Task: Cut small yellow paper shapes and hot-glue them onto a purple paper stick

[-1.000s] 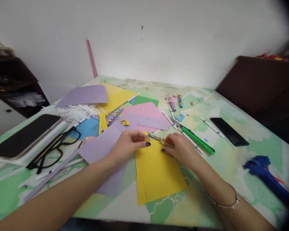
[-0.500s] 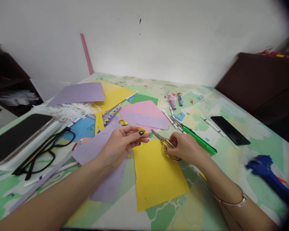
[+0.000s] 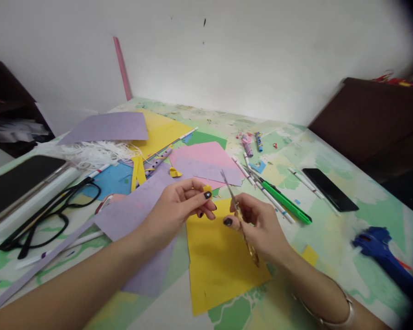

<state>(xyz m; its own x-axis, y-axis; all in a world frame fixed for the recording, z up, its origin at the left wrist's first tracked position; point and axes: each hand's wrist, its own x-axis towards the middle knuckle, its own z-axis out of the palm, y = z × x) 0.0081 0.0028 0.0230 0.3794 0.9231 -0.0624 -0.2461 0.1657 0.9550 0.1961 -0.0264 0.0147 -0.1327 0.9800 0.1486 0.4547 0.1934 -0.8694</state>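
Right now, in the head view, your left hand (image 3: 181,201) is pinching a little yellow bit (image 3: 207,188) between the thumb and fingers. Your right hand (image 3: 258,222) is holding the scissors (image 3: 239,211) over the yellow sheet (image 3: 223,256). Their thin tips point away from you, and the gold handles come back toward you. You see the scissors from the side, so you can't tell if the blades are open.

Any words on the green cutter (image 3: 285,201), the small phone (image 3: 330,190) or the blue tool (image 3: 375,243) are too small or blurry to read.

Your left fingers hide most of the yellow bit, so its shape is hard to tell. Your right hand covers part of the scissors. Your right arm hides some of a yellow scrap (image 3: 309,255). The big phone (image 3: 20,176) is cut off at the left edge, and the blue tool goes into a dark, fuzzy patch at the right. Your bracelet (image 3: 350,314) is cut off at the bottom.

The pink sheet (image 3: 209,151) lies past your hands, near the purple roll (image 3: 247,146) and the blue roll (image 3: 259,142). On the left, the black glasses (image 3: 60,213) sit near the messy white strings (image 3: 96,153).
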